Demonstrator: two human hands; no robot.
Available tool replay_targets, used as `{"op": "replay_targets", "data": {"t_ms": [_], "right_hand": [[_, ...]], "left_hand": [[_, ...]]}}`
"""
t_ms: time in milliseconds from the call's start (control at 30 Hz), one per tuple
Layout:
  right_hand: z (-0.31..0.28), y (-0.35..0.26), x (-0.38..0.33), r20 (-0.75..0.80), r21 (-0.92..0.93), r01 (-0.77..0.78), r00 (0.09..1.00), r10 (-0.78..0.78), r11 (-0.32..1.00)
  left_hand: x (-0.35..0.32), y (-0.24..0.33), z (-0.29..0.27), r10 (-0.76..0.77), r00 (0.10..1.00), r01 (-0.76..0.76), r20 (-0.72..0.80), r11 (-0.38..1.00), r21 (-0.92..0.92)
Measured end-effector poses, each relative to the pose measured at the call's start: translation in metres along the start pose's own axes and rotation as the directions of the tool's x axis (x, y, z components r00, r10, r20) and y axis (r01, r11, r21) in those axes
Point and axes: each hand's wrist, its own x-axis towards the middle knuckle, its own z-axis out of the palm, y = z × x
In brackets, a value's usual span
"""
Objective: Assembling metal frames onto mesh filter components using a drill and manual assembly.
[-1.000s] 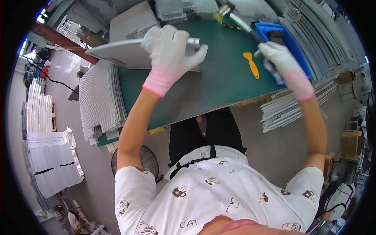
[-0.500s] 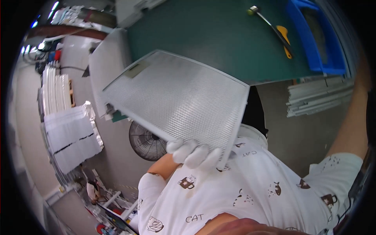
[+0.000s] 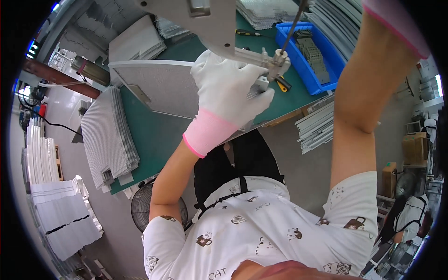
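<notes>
My left hand, in a white glove with a pink cuff, is closed on the framed mesh panel at its right part. The panel stands tilted over the green bench, its left part extending away from the hand. Just above and right of my fingers is the head of a grey machine with a small metal fitting. Whether the glove touches that fitting I cannot tell. My right hand is raised at the upper right edge; only pink cuff and some white glove show, and its fingers are out of view.
A blue bin with flat grey metal pieces stands right on the green bench. Yellow-and-black tools lie beside it. Mesh sheets are stacked left. Below are a floor fan and, farther right, white strips.
My left hand has carried the panel from before my torso up and forward, to beneath the machine head. My right arm has risen. The view has shifted, bringing in the machine.
</notes>
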Motion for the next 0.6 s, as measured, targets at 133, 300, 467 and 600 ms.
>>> {"op": "replay_targets", "data": {"t_ms": [133,300,467,600], "right_hand": [[-0.060,-0.132,-0.001,-0.025,0.042,0.017,1.000,-0.016,0.999],[-0.084,-0.177,-0.005,-0.040,0.146,-0.023,0.999,0.029,0.989],[-0.059,-0.062,0.030,-0.029,0.311,-0.076,0.996,0.089,0.948],[-0.130,0.045,0.046,-0.043,0.314,-0.114,0.990,0.134,0.943]], "left_hand": [[-0.016,-0.015,-0.012,0.049,0.991,-0.058,-0.128,0.996,-0.069],[-0.020,-0.017,-0.013,0.045,0.993,-0.057,-0.110,0.993,-0.101],[-0.017,-0.012,-0.010,0.058,0.994,-0.070,-0.095,0.989,-0.133],[-0.016,-0.006,-0.006,0.077,0.984,-0.114,-0.162,0.966,-0.232]]}}
